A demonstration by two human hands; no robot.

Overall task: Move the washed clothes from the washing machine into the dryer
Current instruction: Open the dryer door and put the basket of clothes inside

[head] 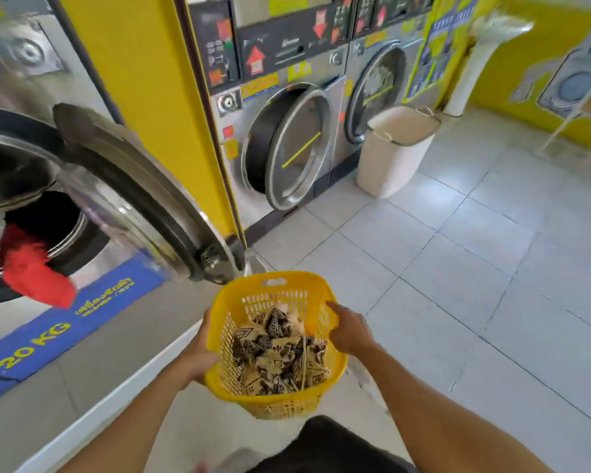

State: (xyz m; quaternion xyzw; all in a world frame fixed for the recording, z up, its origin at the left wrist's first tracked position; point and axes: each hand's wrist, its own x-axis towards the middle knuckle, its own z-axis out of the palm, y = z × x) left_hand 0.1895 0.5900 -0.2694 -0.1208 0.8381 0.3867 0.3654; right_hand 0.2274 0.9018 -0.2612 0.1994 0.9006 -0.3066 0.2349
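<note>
The left hand (198, 353) grips the left rim of the yellow basket (335, 367), and the right hand (350, 331) holds the right rim with curled fingers. Between both hands, the patterned clothes (280, 353) lie inside the basket. At ten o'clock the washing machine (21, 186) stands open with a red cloth (31, 271) hanging out; at twelve o'clock the dryer (287, 145) has its door open.

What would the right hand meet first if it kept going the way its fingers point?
The right hand grips the yellow basket's right rim, fingers pointing up-left across its opening. Straight on, it would probably meet the basket's far rim first, though depth is hard to judge.
</note>
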